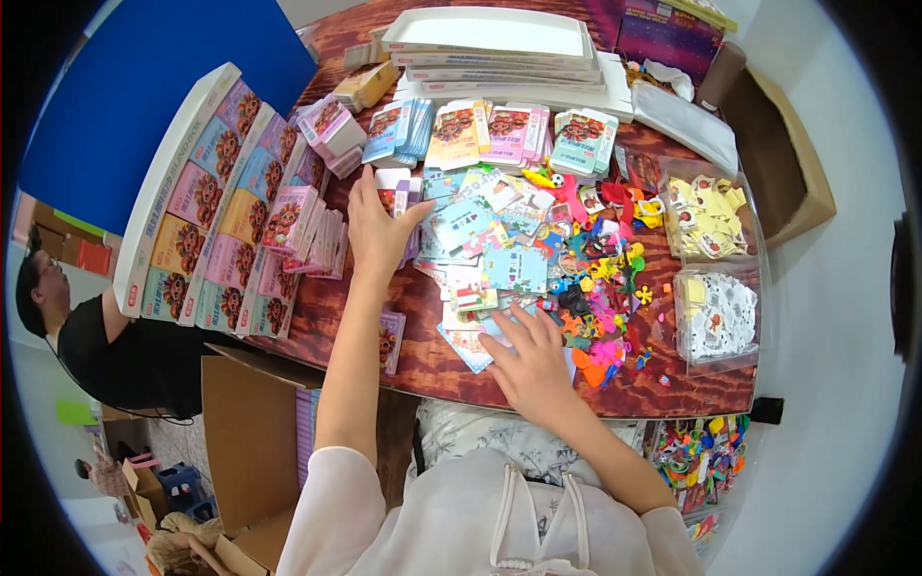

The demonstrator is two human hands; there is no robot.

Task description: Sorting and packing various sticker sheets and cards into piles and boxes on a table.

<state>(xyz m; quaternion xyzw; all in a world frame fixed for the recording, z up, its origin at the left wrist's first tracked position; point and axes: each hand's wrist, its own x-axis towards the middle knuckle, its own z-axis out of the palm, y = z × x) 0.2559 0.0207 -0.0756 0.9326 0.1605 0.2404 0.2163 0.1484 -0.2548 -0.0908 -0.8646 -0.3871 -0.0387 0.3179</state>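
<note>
My left hand [377,230] has its thumb and fingers spread at a small stack of purple and white printed card packets [392,180]. Its palm hides part of that stack, so I cannot tell how firmly it touches. My right hand [528,365] lies with fingers apart over the near edge of a loose pile of printed cards [468,228]. Close to its fingertips is a small red, white and green card packet [475,300]. Right of the pile, small colourful plastic toys [576,302] lie heaped. One purple packet [391,343] rests near the table's front edge.
Behind the cards stand blue, yellow, pink and green packet stacks [504,134] and piled white trays [490,34]. Filled display trays [226,206] lean at left. Two clear plastic boxes [715,317] hold small pieces at right. Cardboard boxes [252,432] flank the table; another person [130,350] is at left.
</note>
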